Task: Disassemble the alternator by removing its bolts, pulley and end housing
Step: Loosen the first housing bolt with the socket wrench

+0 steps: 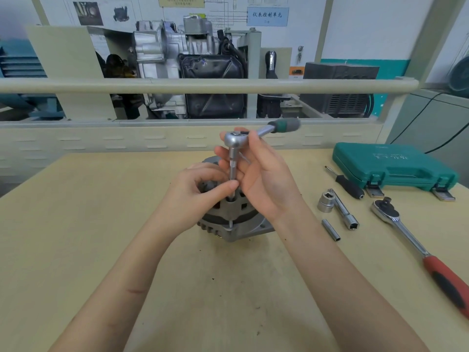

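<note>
At the centre of the frame the alternator (234,219) stands on the pale wooden table (76,224), its housing partly hidden behind both hands. The left hand (196,196) sits just left of centre, fingers curled, thumb and forefinger pinching the lower end of the extension bar (232,171) where it meets the top of the alternator. The right hand (261,179) is just right of centre, palm turned toward the camera, fingers wrapped loosely round the upper bar and the head of the small ratchet (234,138); its green and grey handle (284,125) angles toward the upper right.

On the right side of the table lie a short socket (325,201), a long socket with an adapter (344,213), a thin deep socket (331,230), a black-handled screwdriver (349,185) and a large ratchet with a red and black grip (421,252). Behind them, a closed teal tool case (393,166) carries pale lettering too blurred to read. At the top of the frame, a blue wall label (267,16) reads 仪表控制单元.
</note>
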Demonstrator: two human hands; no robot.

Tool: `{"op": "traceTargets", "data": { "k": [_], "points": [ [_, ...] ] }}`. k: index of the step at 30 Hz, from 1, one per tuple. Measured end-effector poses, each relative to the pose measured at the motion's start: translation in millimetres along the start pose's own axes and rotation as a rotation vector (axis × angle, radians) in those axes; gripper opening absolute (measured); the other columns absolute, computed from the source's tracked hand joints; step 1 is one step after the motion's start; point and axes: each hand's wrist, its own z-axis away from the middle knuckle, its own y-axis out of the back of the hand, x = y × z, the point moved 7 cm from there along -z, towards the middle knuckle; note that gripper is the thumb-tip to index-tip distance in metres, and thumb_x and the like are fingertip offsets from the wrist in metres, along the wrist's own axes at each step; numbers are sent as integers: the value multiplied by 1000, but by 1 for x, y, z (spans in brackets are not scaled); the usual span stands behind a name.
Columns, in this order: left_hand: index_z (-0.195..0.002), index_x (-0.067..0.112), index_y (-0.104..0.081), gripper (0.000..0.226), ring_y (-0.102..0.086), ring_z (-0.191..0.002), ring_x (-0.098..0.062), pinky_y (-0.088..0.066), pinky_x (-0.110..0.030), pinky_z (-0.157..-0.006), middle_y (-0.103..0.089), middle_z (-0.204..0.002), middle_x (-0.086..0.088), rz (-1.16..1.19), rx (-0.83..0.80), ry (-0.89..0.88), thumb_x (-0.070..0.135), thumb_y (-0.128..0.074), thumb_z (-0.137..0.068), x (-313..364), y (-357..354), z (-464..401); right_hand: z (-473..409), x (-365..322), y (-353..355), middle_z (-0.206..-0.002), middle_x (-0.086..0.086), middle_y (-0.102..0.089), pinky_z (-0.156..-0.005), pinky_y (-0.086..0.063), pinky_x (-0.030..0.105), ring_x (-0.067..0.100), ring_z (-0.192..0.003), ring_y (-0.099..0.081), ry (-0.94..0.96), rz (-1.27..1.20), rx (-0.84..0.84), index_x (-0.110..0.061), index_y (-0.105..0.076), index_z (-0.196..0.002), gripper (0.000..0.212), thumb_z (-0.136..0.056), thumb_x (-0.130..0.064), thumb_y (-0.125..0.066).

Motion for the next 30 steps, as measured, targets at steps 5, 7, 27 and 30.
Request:
{"op": "traceTargets", "data": {
  "k": [5,7,27,30],
  "points": [
    [-64,35,-61,20,-54,-82,2,-39,-16,-80,-63,-73,23,-76,-7,-99,25,-67,-80,6,-2,0,1,-5,-1,-94,4,-71,-78,-55,29,19,-90,-68,-14,-3,-64,-12,-53,-94,18,-81,-23,-48],
    [-60,41,-55,18,-55,-83,-1,-37,-27,-89,-62,-70,23,-132,53,-145,36,-66,-73,9,1,0,2,-5,-2,-91,5,-71,-75,-56,30,21,-86,-69,15,-15,-62,-12,-51,-92,15,-79,-20,-51],
    [-58,41,-51,19,-54,-94,-8,-32,-48,-99,-62,-72,21,-193,89,-119,34,-64,-70,12,3,2,6,1,-8,-78,0,-66,-64,-55,27,16,-70,-65,96,-42,38,-14,-51,-89,19,-76,-14,-64],
    [-66,33,-60,12,-51,-87,9,-36,-22,-88,-61,-74,24,-102,4,-124,29,-63,-76,9,0,0,6,1,-9,-82,-1,-69,-65,-55,27,15,-73,-67,93,1,46,-13,-57,-92,20,-77,-25,-59]
  ]
}}
